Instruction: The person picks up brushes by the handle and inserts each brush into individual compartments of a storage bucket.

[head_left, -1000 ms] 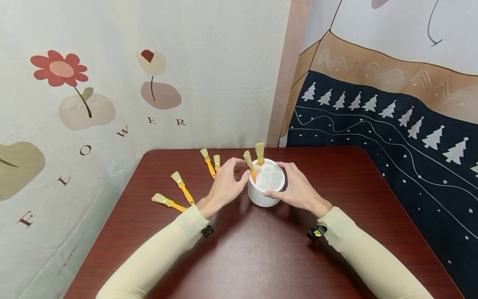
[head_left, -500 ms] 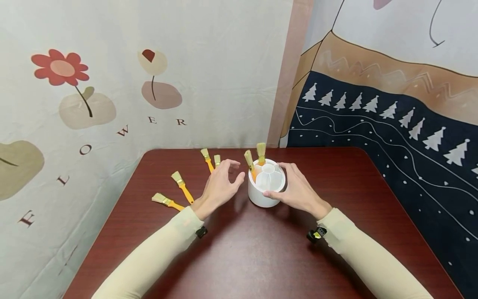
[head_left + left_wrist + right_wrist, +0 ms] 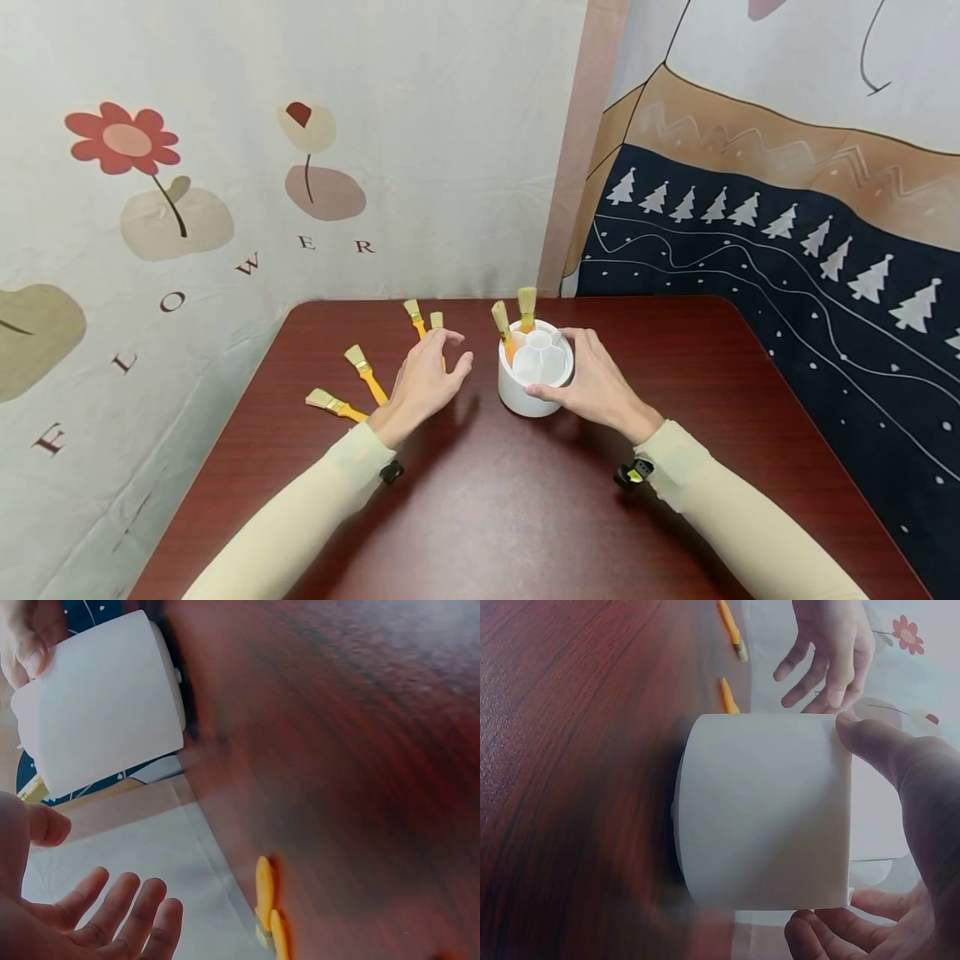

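A white round brush holder (image 3: 525, 398) with several compartments stands upright on the table. Two flat paintbrushes stand bristles-up in its left and back slots, a tilted paintbrush (image 3: 502, 325) and a straighter paintbrush (image 3: 527, 307). My right hand (image 3: 603, 387) grips the holder's right side, thumb at the front rim and fingers behind, as the right wrist view confirms. My left hand (image 3: 422, 382) hovers left of the holder, holding nothing, its fingers spread in the left wrist view. Beyond it lie a paintbrush (image 3: 414, 314) and a shorter-looking paintbrush (image 3: 437, 321), both partly hidden by that hand.
Nearer the table's left side lie another yellow-handled paintbrush (image 3: 367, 373) and a wide paintbrush (image 3: 330, 402), partly covered by the left wrist. The dark red table (image 3: 510, 517) ends at printed cloth hangings, a pale flower cloth (image 3: 450, 167) behind and a navy tree-patterned cloth (image 3: 750, 275) at right.
My left hand has drawn back leftward from the holder and the tilted paintbrush, toward the brushes on the table. My right hand stays on the holder.
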Demonstrator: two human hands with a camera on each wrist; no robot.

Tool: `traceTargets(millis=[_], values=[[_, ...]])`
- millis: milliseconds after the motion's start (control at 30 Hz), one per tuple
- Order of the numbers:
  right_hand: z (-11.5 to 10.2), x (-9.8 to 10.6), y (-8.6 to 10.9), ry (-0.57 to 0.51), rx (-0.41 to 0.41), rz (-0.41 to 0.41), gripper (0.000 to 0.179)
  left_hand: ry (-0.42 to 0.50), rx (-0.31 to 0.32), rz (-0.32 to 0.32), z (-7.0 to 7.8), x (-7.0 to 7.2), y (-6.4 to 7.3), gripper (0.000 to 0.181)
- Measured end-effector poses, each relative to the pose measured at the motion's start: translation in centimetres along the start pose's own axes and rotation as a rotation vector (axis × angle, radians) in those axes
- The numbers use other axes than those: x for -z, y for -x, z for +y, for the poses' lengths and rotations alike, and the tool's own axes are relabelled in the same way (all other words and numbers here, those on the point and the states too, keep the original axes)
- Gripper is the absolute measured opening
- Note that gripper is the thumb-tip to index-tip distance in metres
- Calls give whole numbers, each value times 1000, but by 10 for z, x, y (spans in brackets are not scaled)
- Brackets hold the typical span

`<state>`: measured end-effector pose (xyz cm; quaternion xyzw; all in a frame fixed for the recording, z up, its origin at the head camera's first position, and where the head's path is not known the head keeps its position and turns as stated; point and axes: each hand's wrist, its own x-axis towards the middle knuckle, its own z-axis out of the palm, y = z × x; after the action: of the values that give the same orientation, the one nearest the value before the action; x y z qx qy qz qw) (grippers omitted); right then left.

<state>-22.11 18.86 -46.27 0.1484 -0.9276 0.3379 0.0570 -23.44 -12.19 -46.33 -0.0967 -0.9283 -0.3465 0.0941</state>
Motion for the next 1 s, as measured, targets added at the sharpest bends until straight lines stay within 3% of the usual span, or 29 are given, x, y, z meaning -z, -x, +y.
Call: traceTargets(millis=[433, 733, 1000], values=[[0, -6, 1, -2, -17, 25, 114, -63, 12, 31, -19, 6, 5, 41], [-2, -8, 1, 7, -18, 64, 113, -79, 47, 5, -36, 15, 7, 45], [-6, -10, 2, 8, -42, 70, 111, -161, 76, 19, -55, 24, 11, 48]])
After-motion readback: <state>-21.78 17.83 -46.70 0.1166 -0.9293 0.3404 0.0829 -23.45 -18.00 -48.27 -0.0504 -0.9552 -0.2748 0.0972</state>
